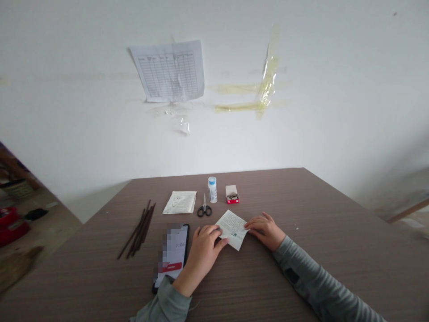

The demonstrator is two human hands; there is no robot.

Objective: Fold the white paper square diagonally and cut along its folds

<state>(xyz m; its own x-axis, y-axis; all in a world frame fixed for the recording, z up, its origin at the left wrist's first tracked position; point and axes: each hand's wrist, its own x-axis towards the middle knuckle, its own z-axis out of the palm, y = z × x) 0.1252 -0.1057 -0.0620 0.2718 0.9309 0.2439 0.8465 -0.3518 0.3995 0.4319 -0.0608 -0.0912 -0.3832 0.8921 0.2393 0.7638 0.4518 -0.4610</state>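
Note:
A small square of printed paper [231,226] lies turned cornerwise in front of me, with lines of text and a small dark picture near its lower edge. My left hand [205,245] grips its left corner, the thumb below and the fingers above. At the right corner, my right hand [267,230] pinches the paper between thumb and fingers. Just beyond the paper stands a small open red and white box [232,195] with small metal pieces inside. Black-handled scissors [204,208] lie to its left, blades pointing away.
A white bottle [212,191] with a blue band stands behind the scissors. Left of them lies a stack of printed paper [180,202], then several dark brown sticks [140,230]. A phone [174,255] with a lit screen lies beside my left forearm. The wall rises behind the table [328,250].

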